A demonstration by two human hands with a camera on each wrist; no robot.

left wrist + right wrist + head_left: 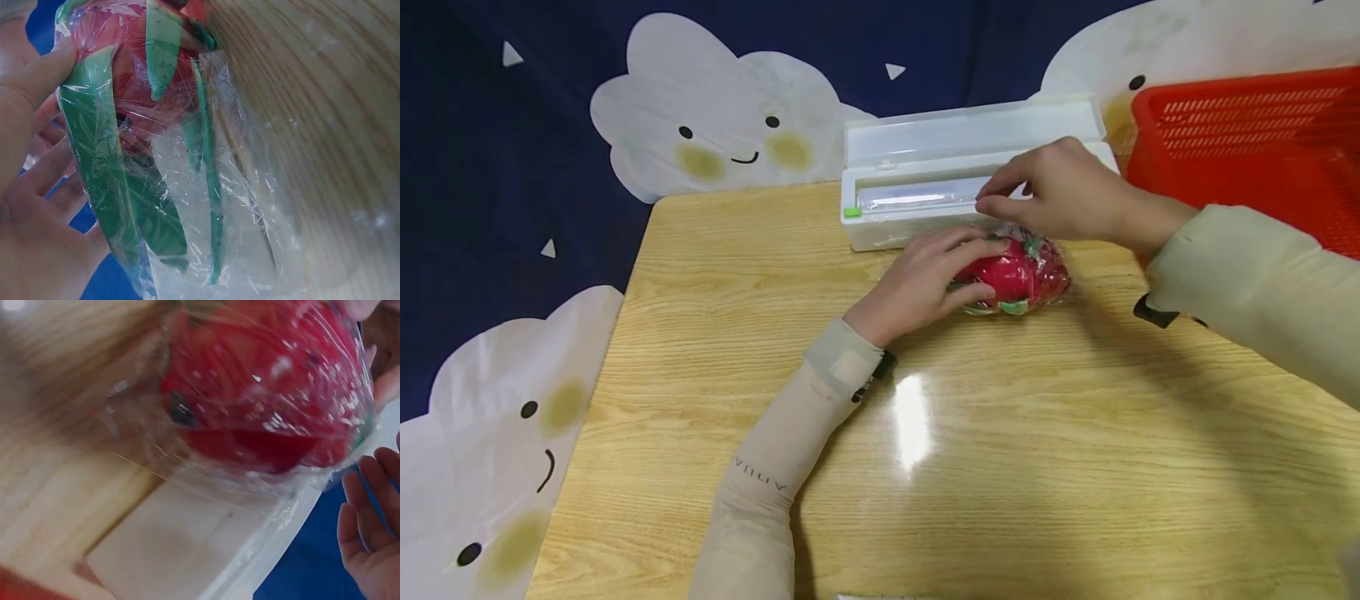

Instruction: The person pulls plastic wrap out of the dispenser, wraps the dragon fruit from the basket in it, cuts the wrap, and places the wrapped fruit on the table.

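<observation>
A red toy dragon fruit [1011,271] with green leaf tips lies wrapped in clear cling film on the table. My left hand [928,279] grips it from the left, thumb on the near side, fingers over the top. In the left wrist view, crinkled film [244,206] spreads past its green leaves. Just behind it is a white cling film dispenser [910,233] with its lid up and a film roll inside. Over its front edge, my right hand [1067,192] pinches the film with thumb and index tips together. Its other fingers [369,519] are loosely curled.
A red perforated basket [1247,158] stands beside the dispenser at the right. The dispenser's raised lid [970,133] leans back toward the cloud-patterned cloth [715,108]. A green slider [852,212] sits at the dispenser's left end. The wooden table [1000,467] stretches out in front.
</observation>
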